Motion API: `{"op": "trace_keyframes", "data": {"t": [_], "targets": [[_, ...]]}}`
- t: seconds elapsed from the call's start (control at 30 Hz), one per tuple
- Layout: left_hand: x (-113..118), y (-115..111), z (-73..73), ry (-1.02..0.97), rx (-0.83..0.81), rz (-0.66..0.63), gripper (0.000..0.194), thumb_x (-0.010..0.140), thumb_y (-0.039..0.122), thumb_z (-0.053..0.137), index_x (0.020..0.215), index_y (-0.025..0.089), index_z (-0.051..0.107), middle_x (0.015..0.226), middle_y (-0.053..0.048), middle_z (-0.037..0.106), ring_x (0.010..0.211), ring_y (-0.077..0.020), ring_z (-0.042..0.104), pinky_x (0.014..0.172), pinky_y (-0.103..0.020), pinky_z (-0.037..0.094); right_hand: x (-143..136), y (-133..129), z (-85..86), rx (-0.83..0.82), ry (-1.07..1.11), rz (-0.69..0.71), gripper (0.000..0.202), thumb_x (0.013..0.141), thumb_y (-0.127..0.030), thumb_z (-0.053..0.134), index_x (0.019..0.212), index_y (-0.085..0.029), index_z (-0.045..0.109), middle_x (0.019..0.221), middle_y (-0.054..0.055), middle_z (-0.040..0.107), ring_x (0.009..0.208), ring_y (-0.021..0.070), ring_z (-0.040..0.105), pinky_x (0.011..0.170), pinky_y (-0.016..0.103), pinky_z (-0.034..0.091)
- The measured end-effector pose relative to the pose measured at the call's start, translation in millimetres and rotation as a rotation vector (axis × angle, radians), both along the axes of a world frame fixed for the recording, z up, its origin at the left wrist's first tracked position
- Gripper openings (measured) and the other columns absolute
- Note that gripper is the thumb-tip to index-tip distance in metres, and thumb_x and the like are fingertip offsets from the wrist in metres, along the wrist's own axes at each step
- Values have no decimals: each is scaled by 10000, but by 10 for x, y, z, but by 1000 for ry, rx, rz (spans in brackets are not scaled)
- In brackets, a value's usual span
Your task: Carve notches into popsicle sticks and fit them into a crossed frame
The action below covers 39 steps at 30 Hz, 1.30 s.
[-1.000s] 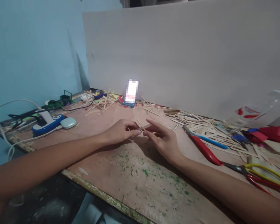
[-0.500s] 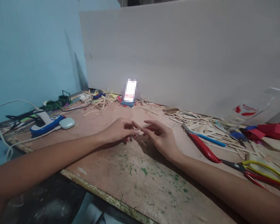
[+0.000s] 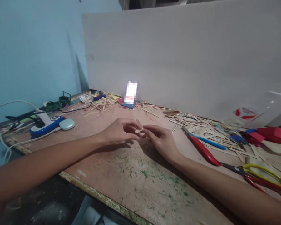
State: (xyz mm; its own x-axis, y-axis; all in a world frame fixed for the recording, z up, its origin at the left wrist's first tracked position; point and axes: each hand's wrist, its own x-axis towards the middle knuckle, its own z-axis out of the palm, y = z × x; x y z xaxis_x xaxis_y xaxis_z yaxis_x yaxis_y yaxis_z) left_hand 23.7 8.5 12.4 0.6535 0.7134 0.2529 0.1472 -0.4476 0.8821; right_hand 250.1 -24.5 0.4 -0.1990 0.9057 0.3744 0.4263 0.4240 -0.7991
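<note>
Over the middle of the table, my right hand (image 3: 162,139) pinches small flat wooden sticks (image 3: 140,126) between thumb and fingertips. One piece points up and another lies across it, forming a small cross shape. My left hand (image 3: 119,131) is close on the other side, its thumb and curved fingers apart. Its fingertips reach the sticks, but whether they touch them I cannot tell. Red-handled cutting pliers (image 3: 204,150) and a blue pen-like tool (image 3: 209,141) rest to the right of my right hand.
Loose wooden sticks (image 3: 208,129) pile up at the right, with scissors (image 3: 264,175) nearer me. A lit phone (image 3: 131,92) leans at the back against a pale board (image 3: 178,56). A blue-and-white power strip (image 3: 46,125) with cables lies left. Green specks mark the tabletop (image 3: 152,178).
The sticks have turned, so one now points upward. My left thumb and fingers have opened from their pinch, while my right hand keeps hold.
</note>
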Motion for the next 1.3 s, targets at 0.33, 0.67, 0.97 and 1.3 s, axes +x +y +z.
{"op": "trace_keyframes", "data": {"t": [0.33,0.67,0.97,1.3], "targets": [[-73,19,78,61,241,115,283,999,387,700,1172,164,693,1306,-99,671,1209,-250,647,1060,-494,556,-3,-42,37,-170,-116,252,308,1033,-450,644,1101,-153,687,1025,49,698,857,163,675,787,348,606],[27,35,-90,8,-154,70,323,1025,405,665,1215,144,660,1164,-80,695,989,-194,699,860,-386,627,-26,-42,15,-119,-186,212,320,1022,-439,662,1170,-156,678,1075,60,697,903,179,682,817,372,610],[18,130,-139,-17,-263,37,325,1018,392,678,1229,146,656,1163,-78,696,987,-194,700,863,-388,628,-31,-76,55,-17,-177,134,305,1043,-446,626,1140,-164,691,1095,66,705,930,182,685,851,382,607],[-36,180,-89,-86,-267,108,326,1017,379,680,1245,148,647,1170,-78,688,970,-188,697,832,-369,632,71,85,-59,126,-195,-82,376,1044,-438,623,1318,-180,630,1254,105,667,1071,226,677,928,446,603]]}}
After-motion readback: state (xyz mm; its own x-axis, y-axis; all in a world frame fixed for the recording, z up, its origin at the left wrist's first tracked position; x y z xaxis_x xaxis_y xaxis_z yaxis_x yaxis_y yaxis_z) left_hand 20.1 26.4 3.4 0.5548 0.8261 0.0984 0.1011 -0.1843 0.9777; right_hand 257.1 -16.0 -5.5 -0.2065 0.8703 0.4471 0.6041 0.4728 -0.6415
